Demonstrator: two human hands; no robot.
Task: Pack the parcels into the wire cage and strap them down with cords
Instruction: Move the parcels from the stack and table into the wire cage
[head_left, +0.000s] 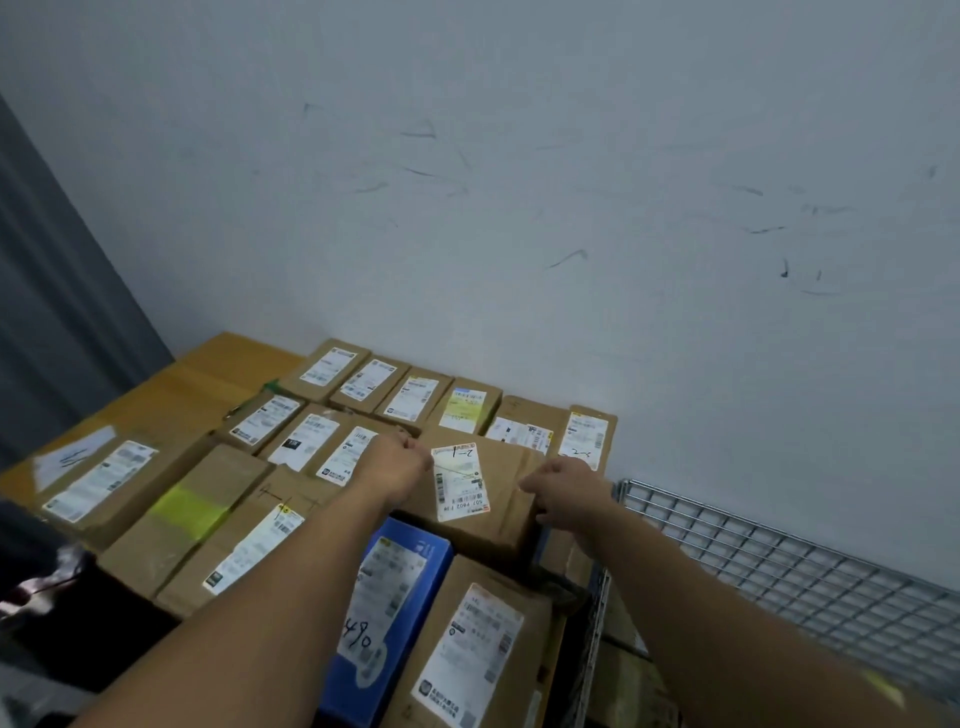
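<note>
Left of the wire cage (779, 561), the left hand (397, 465) and right hand (566, 491) are gripping a brown parcel (506, 499) by opposite edges. It is probably handling stiff and light.

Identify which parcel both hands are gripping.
The brown parcel marked "1-2", raised above the rest and partly over the blue parcel. The left hand grips its far left corner, the right hand its right edge.
</note>
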